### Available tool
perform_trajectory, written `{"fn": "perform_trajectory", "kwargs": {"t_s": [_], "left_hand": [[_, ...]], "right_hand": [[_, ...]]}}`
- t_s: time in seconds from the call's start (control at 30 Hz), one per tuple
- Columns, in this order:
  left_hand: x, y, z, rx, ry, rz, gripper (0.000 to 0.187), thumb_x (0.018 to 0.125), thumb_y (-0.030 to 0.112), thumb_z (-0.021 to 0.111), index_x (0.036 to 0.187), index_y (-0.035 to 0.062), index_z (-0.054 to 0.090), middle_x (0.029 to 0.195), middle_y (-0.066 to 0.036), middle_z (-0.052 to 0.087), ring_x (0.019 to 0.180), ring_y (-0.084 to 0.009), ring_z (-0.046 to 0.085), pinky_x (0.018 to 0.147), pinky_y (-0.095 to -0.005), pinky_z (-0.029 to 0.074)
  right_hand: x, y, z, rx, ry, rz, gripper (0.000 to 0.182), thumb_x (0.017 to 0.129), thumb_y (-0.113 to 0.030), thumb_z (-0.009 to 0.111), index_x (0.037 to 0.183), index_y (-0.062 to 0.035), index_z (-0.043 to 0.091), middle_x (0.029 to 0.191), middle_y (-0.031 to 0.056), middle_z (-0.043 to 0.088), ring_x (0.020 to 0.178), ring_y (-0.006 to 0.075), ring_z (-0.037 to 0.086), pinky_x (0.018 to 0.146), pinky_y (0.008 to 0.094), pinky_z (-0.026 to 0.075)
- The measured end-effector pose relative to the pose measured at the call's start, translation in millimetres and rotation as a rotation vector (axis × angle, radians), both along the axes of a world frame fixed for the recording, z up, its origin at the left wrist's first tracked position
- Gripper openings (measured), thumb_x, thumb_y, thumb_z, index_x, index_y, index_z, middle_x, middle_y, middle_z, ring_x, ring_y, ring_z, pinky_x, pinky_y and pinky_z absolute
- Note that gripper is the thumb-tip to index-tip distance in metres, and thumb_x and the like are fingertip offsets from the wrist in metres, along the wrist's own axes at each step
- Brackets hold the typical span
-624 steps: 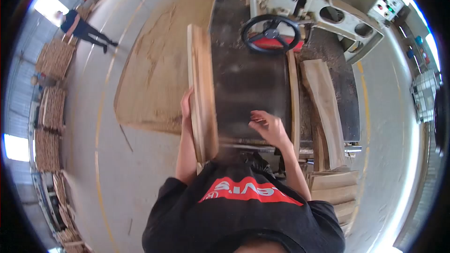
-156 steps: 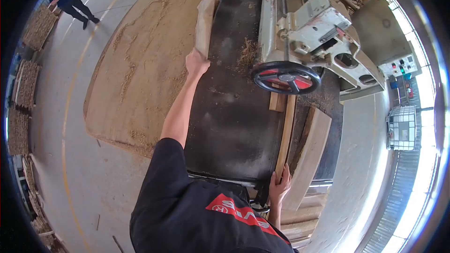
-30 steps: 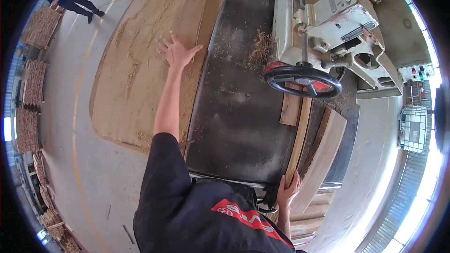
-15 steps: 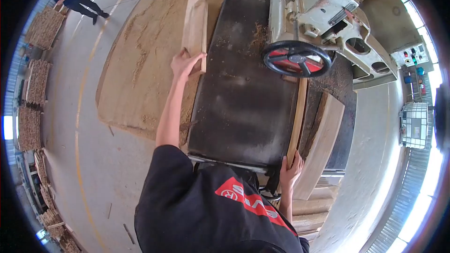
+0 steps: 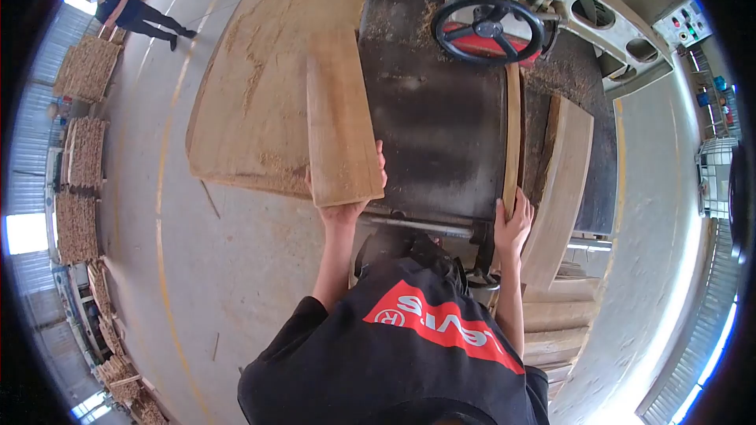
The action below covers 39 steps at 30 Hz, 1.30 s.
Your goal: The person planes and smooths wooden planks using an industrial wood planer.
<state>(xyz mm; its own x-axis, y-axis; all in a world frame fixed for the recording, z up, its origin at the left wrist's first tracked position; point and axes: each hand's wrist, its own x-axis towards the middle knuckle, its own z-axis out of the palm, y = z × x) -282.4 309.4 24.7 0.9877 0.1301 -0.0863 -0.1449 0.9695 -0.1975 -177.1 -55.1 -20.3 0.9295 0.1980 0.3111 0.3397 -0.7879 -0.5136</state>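
Observation:
My left hand (image 5: 343, 213) is wrapped from below around the near end of a wooden board (image 5: 340, 118), its fingers curling up over the right edge. The board is tilted, its broad face towards me, above the left edge of the dark metal machine table (image 5: 429, 149). With my right hand (image 5: 514, 223) I grip the near end of a narrow wooden strip (image 5: 513, 130), which runs along the table's right side to beneath the black handwheel (image 5: 487, 29). Right of that hand lies a wider plank (image 5: 563, 177).
A sawdust-covered board surface (image 5: 244, 110) adjoins the table's left side. The pale machine body (image 5: 579, 0) rises at the far right. Stacked planks (image 5: 559, 316) lie low on the right. Another person (image 5: 130, 12) stands far left near wood stacks (image 5: 88, 68).
My left hand has drawn the board towards me and turned its broad face up. My right hand stays on the strip's near end. The view has shifted slightly.

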Motion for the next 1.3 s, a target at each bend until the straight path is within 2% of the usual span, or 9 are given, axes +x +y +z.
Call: {"fn": "perform_trajectory", "kwargs": {"t_s": [0.27,0.47,0.53,0.6,0.7,0.83,0.87,1.17,1.3], "left_hand": [[-24.7,-46.0,-11.9,0.015,-0.056,0.036,0.107,0.081,0.059,0.081,0.165,0.0108,0.036,0.168,-0.026,0.025,0.142,-0.0490,0.040,0.116,-0.0645,0.037],[-79.3,-84.2,-10.2,0.555,0.413,0.249,0.078,0.093,0.051,0.071,0.152,0.0049,0.049,0.146,-0.018,0.058,0.125,-0.0318,0.062,0.108,-0.0489,0.051],[-96.1,-79.8,-59.5,1.008,0.554,0.182,0.067,0.096,0.048,0.066,0.143,0.0008,0.058,0.141,-0.018,0.062,0.124,-0.0268,0.063,0.106,-0.0388,0.050],[-98.4,-92.4,-33.9,1.182,0.607,0.057,0.061,0.094,0.039,0.074,0.133,-0.0064,0.066,0.139,-0.020,0.063,0.123,-0.0224,0.064,0.104,-0.0304,0.049],[-94.7,-111.3,-47.7,1.589,0.776,0.047,0.080,0.084,0.038,0.085,0.142,-0.0111,0.060,0.141,-0.023,0.062,0.121,-0.0206,0.065,0.101,-0.0279,0.050],[-87.6,-136.7,-22.0,2.576,1.104,0.016,0.110,0.058,0.050,0.097,0.147,-0.0038,0.059,0.151,-0.032,0.051,0.137,-0.0437,0.050,0.110,-0.0485,0.045],[-87.1,-140.2,-23.8,2.634,1.087,0.039,0.116,0.053,0.052,0.097,0.151,0.0039,0.058,0.158,-0.036,0.041,0.137,-0.0557,0.041,0.110,-0.0617,0.039],[-64.5,-166.6,-37.7,2.841,0.499,0.195,0.126,0.055,0.067,0.093,0.159,0.0111,0.049,0.161,-0.036,0.038,0.137,-0.0569,0.039,0.112,-0.0634,0.034],[-47.3,-184.8,-34.0,2.954,0.171,0.038,0.130,0.055,0.067,0.093,0.161,0.0098,0.045,0.162,-0.038,0.035,0.156,-0.0537,0.022,0.116,-0.0701,0.026]], "right_hand": [[0.7,-3.5,-3.9,-0.008,-0.038,0.024,0.047,0.100,-0.019,0.070,0.139,0.0049,0.059,0.126,0.0273,0.067,0.115,0.0473,0.061,0.102,0.0552,0.048],[2.1,-3.0,-11.7,-0.021,-0.041,0.001,0.047,0.100,-0.022,0.071,0.137,0.0044,0.060,0.124,0.0267,0.068,0.116,0.0469,0.062,0.104,0.0547,0.048],[3.7,-6.1,-13.5,-0.025,-0.055,0.008,0.047,0.099,-0.022,0.071,0.137,0.0040,0.060,0.124,0.0265,0.068,0.116,0.0468,0.062,0.105,0.0546,0.048],[4.5,-4.7,-13.5,-0.019,-0.058,0.013,0.046,0.099,-0.022,0.071,0.136,0.0035,0.060,0.123,0.0262,0.068,0.117,0.0468,0.062,0.106,0.0546,0.048],[4.7,-4.0,-14.2,0.008,-0.060,0.008,0.046,0.099,-0.022,0.072,0.135,0.0031,0.061,0.123,0.0265,0.068,0.117,0.0468,0.062,0.105,0.0546,0.048],[3.4,-3.0,-14.6,0.059,-0.068,-0.006,0.049,0.097,-0.021,0.074,0.136,0.0039,0.060,0.122,0.0270,0.068,0.115,0.0464,0.062,0.103,0.0541,0.050],[3.8,-3.4,-14.2,0.044,-0.062,0.000,0.049,0.097,-0.021,0.073,0.137,0.0048,0.060,0.123,0.0263,0.068,0.115,0.0466,0.062,0.103,0.0538,0.050],[1.5,-3.5,-11.3,0.095,-0.035,-0.010,0.045,0.103,-0.023,0.066,0.138,0.0056,0.059,0.126,0.0256,0.067,0.117,0.0464,0.061,0.102,0.0536,0.049],[0.4,-3.9,-10.0,0.140,-0.040,-0.006,0.041,0.104,-0.020,0.063,0.135,0.0061,0.059,0.122,0.0263,0.068,0.112,0.0474,0.061,0.099,0.0540,0.049]]}}
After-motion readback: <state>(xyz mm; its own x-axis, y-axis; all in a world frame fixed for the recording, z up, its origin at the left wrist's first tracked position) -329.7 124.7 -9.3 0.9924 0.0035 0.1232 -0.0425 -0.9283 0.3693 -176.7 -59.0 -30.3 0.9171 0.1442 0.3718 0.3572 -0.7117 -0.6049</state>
